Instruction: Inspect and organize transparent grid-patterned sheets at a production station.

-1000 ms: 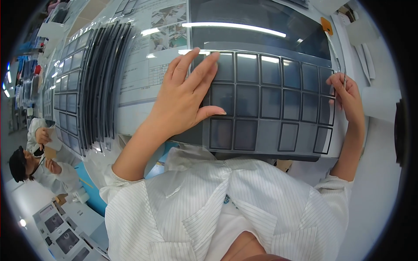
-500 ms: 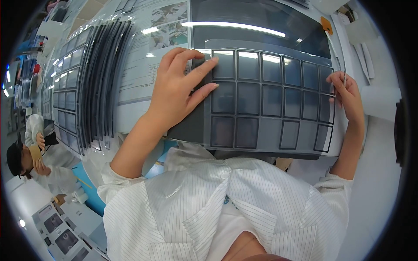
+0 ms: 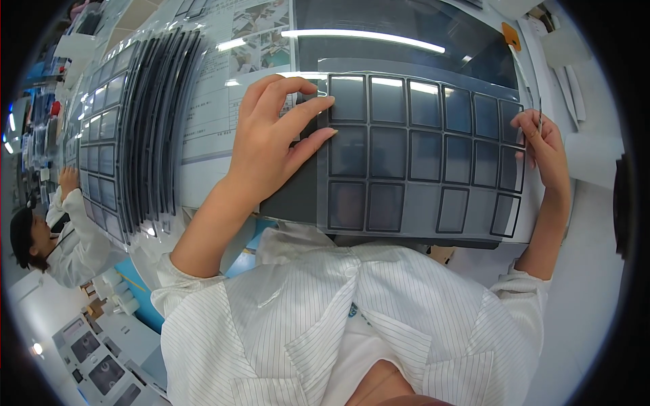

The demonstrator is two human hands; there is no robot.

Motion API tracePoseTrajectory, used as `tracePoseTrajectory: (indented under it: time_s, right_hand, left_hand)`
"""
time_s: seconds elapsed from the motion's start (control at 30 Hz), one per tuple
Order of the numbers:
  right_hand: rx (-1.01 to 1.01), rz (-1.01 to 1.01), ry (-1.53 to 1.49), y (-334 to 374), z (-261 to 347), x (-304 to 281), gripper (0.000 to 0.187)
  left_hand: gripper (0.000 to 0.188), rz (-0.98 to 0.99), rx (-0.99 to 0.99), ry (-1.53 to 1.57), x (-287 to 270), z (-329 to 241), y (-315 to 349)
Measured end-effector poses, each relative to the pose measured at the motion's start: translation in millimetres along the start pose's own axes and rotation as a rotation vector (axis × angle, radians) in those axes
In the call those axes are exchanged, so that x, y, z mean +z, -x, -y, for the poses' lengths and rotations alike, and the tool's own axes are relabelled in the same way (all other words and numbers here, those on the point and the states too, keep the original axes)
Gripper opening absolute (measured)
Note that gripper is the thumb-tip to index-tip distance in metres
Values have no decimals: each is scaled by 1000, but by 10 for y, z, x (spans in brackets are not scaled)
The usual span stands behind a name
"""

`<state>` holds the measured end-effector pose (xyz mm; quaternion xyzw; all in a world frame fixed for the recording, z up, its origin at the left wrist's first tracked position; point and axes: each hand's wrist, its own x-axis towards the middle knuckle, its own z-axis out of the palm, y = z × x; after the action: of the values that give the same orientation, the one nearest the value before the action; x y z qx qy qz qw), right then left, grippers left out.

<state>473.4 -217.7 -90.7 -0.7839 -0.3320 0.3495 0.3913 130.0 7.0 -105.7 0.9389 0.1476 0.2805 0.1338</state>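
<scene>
A clear film sheet [image 3: 418, 210] with rows of dark-framed rectangular pieces lies in front of me on a dark mat [image 3: 291, 203]. A bare stretch of film interrupts its nearest row. My left hand [image 3: 267, 139] is at the sheet's left edge, fingers apart, with thumb and forefinger stretched toward the first column and nothing gripped. At the right edge, the fingers of my right hand [image 3: 545, 145] are closed around a slim metal tool [image 3: 540, 116] that looks like tweezers. Those fingertips also meet the sheet's edge; whether they pinch the film is unclear.
Several similar framed sheets [image 3: 152, 128] stand in a leaning row on the left. A printed page [image 3: 213, 115] with photos lies under clear cover. Beyond the sheet is a dark glossy panel [image 3: 399, 17]. An orange tag [image 3: 511, 36] sits far right. Another person [image 3: 84, 243] works at far left.
The sheet's right side has shifted slightly right along with my right hand. My left hand has drawn back a little to the left. The other person has reached an arm up toward the leaning sheets.
</scene>
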Motion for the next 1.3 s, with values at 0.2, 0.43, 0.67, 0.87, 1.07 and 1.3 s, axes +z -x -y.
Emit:
tracePoseTrajectory:
  time_s: [0.2,0.43,0.67,0.87,1.07,1.3]
  right_hand:
    - [0,-6,15,36,23,-23,32]
    - [-9,0,2,2,-15,-15,32]
    - [-17,6,-8,3,12,-11,32]
    - [-164,-94,1,45,2,3,30]
    - [-329,-166,-39,48,-18,3,30]
    - [-265,-255,-16,74,69,122,30]
  left_hand:
    - [23,22,51,-21,25,13,-13]
    - [18,-6,74,19,40,34,6]
    - [18,-15,54,21,1,33,-6]
    - [17,-92,-135,70,44,91,11]
    - [16,-96,-263,413,94,155,-43]
    - [28,56,-384,747,105,129,-34]
